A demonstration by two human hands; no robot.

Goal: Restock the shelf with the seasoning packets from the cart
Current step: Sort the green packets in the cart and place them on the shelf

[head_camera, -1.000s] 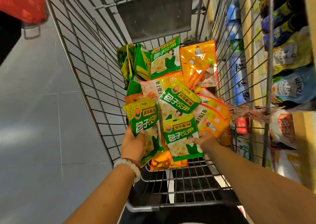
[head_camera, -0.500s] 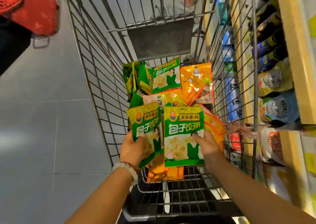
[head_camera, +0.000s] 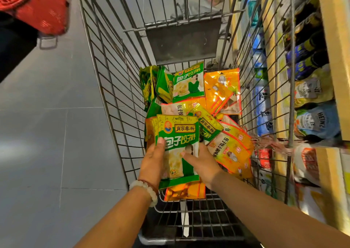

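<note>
A wire shopping cart point(head_camera: 113, 88) holds a heap of green and orange seasoning packets point(head_camera: 221, 90). Over the heap I hold a small stack of green packets point(head_camera: 178, 134) upright, the front one facing me. My left hand point(head_camera: 153, 162) grips the stack's left edge with the thumb on its front. My right hand point(head_camera: 200, 164) lies against the stack's lower right side, fingers on its front. More orange packets point(head_camera: 231, 151) lie just right of my hands, and another orange packet point(head_camera: 185, 191) lies beneath the stack.
The shelf point(head_camera: 333, 62) runs along the cart's right side, stocked with dark bottles, Heinz pouches point(head_camera: 318, 122) and bagged goods. A red basket point(head_camera: 36, 5) hangs at the upper left over grey floor tiles point(head_camera: 47, 153). The cart's folded child seat panel point(head_camera: 185, 41) stands at the far end.
My right hand lifted a green packet from the heap and brought it left onto the packet in my left hand. Both hands now meet on one stack.
</note>
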